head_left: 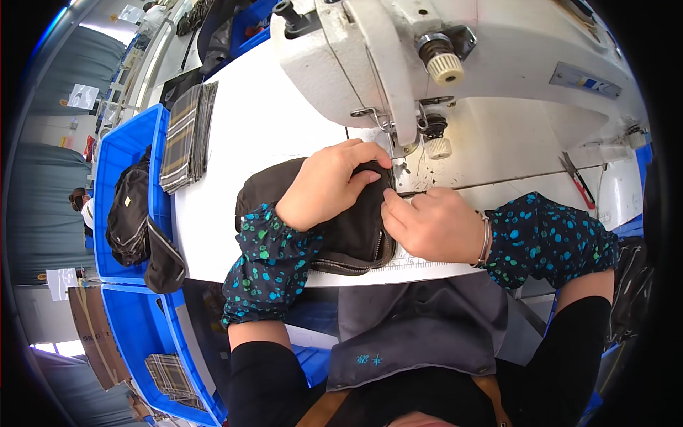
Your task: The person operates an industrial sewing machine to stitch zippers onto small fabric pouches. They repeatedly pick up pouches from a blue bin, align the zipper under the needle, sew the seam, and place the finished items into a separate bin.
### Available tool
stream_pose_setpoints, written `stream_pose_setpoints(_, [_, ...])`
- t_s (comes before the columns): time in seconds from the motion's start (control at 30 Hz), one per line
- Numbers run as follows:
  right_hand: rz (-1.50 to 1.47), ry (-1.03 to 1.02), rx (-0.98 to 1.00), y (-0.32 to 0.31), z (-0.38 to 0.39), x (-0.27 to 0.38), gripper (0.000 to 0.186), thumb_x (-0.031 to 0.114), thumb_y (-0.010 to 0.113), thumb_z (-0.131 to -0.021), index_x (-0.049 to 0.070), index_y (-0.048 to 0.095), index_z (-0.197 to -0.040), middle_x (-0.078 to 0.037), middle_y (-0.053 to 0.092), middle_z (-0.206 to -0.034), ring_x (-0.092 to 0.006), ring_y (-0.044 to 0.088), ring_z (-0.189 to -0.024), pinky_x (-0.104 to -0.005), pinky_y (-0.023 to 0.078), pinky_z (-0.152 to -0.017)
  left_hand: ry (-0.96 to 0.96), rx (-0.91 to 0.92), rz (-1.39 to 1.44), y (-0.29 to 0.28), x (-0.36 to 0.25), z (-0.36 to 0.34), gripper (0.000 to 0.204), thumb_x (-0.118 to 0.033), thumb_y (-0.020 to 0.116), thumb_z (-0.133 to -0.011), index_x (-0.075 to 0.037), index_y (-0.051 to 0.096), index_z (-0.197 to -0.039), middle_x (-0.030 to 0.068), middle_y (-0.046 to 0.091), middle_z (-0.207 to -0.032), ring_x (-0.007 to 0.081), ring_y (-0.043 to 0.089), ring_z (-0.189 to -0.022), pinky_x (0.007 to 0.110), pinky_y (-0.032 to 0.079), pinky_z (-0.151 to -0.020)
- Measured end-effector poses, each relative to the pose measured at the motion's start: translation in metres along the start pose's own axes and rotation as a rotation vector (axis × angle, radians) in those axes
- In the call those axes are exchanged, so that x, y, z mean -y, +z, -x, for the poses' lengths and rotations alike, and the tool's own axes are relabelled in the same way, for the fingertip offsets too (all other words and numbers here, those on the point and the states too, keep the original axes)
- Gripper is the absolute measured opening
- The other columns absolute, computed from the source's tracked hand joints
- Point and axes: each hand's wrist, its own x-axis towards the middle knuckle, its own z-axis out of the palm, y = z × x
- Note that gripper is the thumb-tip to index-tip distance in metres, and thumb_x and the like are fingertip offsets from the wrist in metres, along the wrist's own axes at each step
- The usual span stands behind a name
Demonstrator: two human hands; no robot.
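A dark brown zippered fabric pouch lies on the white sewing table, its metal zipper curving along the near right corner. My left hand is on top of the pouch, thumb and fingers closed on the cloth by its far right edge. My right hand pinches the pouch's right edge between thumb and fingers, close to the left fingertips. Just beyond both hands is the needle and presser foot area of a white sewing machine. Whether the foot is up or down is hard to make out.
Plaid cloth pieces are stacked at the table's left. Blue bins stand beside it, one with dark fabric hanging over its rim. Red-handled scissors lie on the right. A ruler scale runs along the near edge.
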Motion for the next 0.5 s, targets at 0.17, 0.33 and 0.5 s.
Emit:
stream_pose_setpoints(0.17, [0.013,0.002,0.052,0.0,0.001,0.004,0.017,0.018,0.068,-0.08,0.004,0.074,-0.086,-0.02,0.076,-0.099,-0.0121,0.063,-0.053,-0.0275,0.046,-0.049,-0.041,0.029,-0.086,-0.002,0.004,0.001,0.018,-0.008,0.076,-0.088,0.001,0.07,-0.103,0.0192,0.071,-0.09,0.0378,0.068,-0.083,0.041,0.053,-0.076])
stream_pose_setpoints(0.33, [0.015,-0.006,0.054,-0.002,0.0,0.004,0.018,0.017,0.068,-0.079,0.001,0.073,-0.085,-0.024,0.075,-0.099,-0.0134,0.064,-0.053,-0.0278,0.048,-0.049,0.071,0.0,-0.122,-0.003,0.008,0.003,0.015,-0.01,0.073,-0.091,0.001,0.069,-0.1,0.0181,0.069,-0.088,0.0392,0.065,-0.087,0.043,0.052,-0.078])
stream_pose_setpoints(0.5, [-0.005,-0.015,0.056,-0.001,0.0,0.004,0.019,0.016,0.068,-0.078,-0.001,0.074,-0.085,-0.029,0.075,-0.098,-0.0153,0.065,-0.052,-0.0283,0.049,-0.047,0.01,0.022,-0.128,-0.007,0.003,0.002,0.009,-0.011,0.072,-0.09,-0.003,0.071,-0.095,0.0167,0.071,-0.092,0.0402,0.064,-0.094,0.046,0.052,-0.084])
